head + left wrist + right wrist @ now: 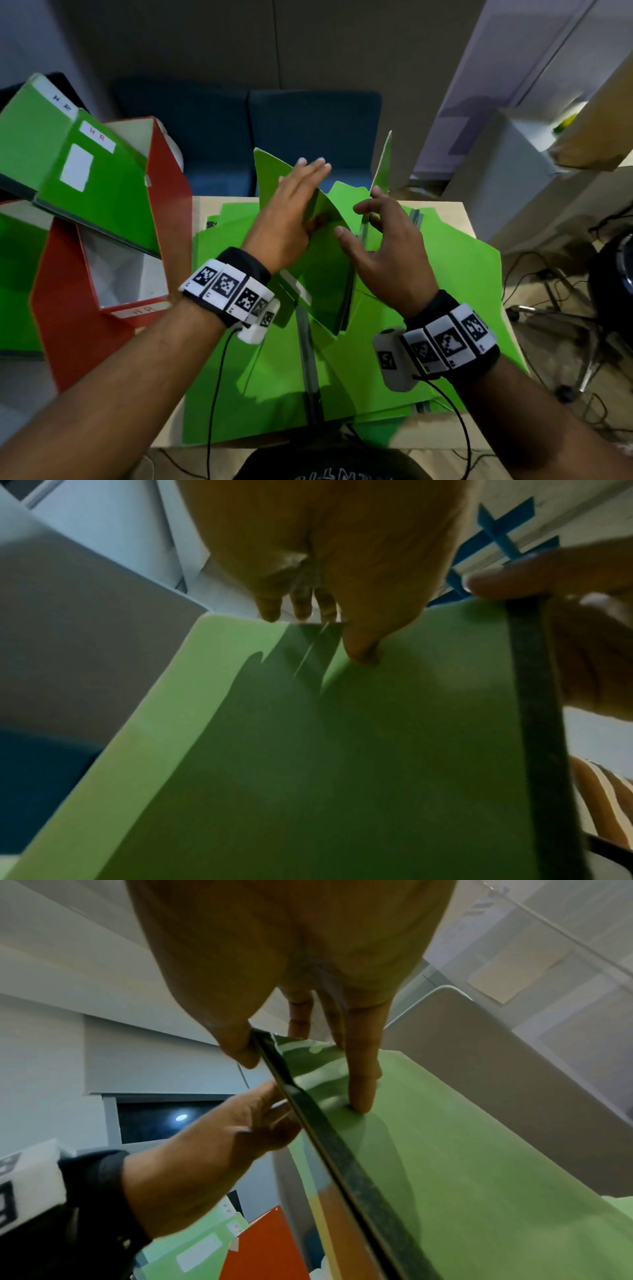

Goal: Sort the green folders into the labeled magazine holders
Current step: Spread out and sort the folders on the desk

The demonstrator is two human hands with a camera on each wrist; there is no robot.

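Both hands meet over the middle of the surface [342, 202], working the same upright green folder [322, 274]. Left hand [291, 212] lies with its fingers straight and flat against the folder's left cover, the fingertips reaching past the top edge. Right hand [387, 253] has its thumb on one side of the folder's dark spine strip [329, 1139] and its fingers on the other, pinching the top of it; the right wrist view shows the thumb and forefinger closed on that edge. Each wrist carries a black band with white coded blocks and a cable trailing off.

Under the held folder, more green folders [428, 308] are spread loosely across the surface, overlapping at odd angles, and one cover [382, 168] stands up thin behind the right hand.

Off to the left stands a red magazine holder [171, 205] with a white inside and an "HR" label on its near lip. Two green folders with "HR" labels [85, 164] lean out of it, tilted toward the left.

Beyond the surface sit dark blue seats [274, 130].
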